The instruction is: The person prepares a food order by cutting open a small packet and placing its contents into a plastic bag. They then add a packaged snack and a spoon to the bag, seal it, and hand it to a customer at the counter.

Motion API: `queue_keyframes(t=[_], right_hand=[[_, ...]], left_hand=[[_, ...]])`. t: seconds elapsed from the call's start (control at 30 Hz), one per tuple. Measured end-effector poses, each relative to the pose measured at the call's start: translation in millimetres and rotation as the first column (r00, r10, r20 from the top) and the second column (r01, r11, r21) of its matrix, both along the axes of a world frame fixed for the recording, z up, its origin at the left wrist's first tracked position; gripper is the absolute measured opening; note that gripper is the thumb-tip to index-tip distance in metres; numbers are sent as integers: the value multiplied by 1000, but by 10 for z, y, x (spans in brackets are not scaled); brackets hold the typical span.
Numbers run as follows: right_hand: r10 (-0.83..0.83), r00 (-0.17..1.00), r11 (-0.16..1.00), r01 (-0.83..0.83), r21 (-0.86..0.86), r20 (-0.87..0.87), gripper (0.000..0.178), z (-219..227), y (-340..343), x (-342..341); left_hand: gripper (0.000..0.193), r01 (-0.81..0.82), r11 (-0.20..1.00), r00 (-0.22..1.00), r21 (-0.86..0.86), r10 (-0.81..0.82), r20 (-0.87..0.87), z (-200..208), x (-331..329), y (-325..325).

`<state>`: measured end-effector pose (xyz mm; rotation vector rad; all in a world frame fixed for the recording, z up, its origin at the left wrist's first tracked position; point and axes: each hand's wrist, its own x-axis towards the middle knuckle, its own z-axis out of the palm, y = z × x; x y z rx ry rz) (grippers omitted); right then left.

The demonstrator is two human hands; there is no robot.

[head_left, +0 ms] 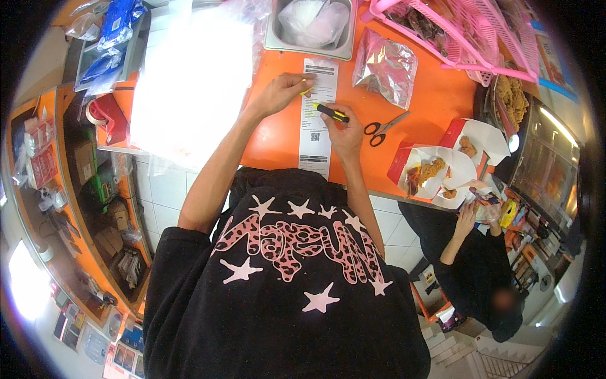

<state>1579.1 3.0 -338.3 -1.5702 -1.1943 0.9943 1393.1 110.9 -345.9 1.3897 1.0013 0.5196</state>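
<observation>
A long printed receipt (315,148) lies lengthwise on the orange table (271,142) in front of me. My right hand (349,136) grips a black and yellow highlighter pen (332,112), its tip pointing left over the receipt, beside some yellow-marked lines. Between the pinched fingers of my left hand (281,95) is a small yellow pen cap (306,89), over the receipt's upper part. Black-handled scissors (377,134) rest to the right of my right hand, blades partly open. Beyond them is a silver foil pouch (386,68).
A metal container (271,35) with a plastic bag stands at the back. Pink plastic baskets (464,47) occupy the far right. Takeaway boxes (404,158) with fried chicken sit right, near a co-worker's hands (466,220). White plastic sheets (196,82) and a red tape dispenser (110,119) lie left.
</observation>
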Motion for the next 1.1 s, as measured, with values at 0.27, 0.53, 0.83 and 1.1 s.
queue_keyframes(t=[0.27,0.53,0.83,1.1], right_hand=[[44,999,994,-41,-98,25,22,147,2,-95],[-16,1000,1000,16,-17,-18,24,-94,-53,82],[36,999,999,-36,-39,4,23,130,-6,-112],[-135,965,991,134,-18,-224,24,43,-71,94]], left_hand=[[47,-15,1000,1000,4,15,27,-8,0,-10],[47,-5,1000,1000,16,4,27,19,7,-5],[47,-11,1000,999,1,11,37,-20,-3,-6],[49,27,998,1000,51,-28,9,31,12,-11]])
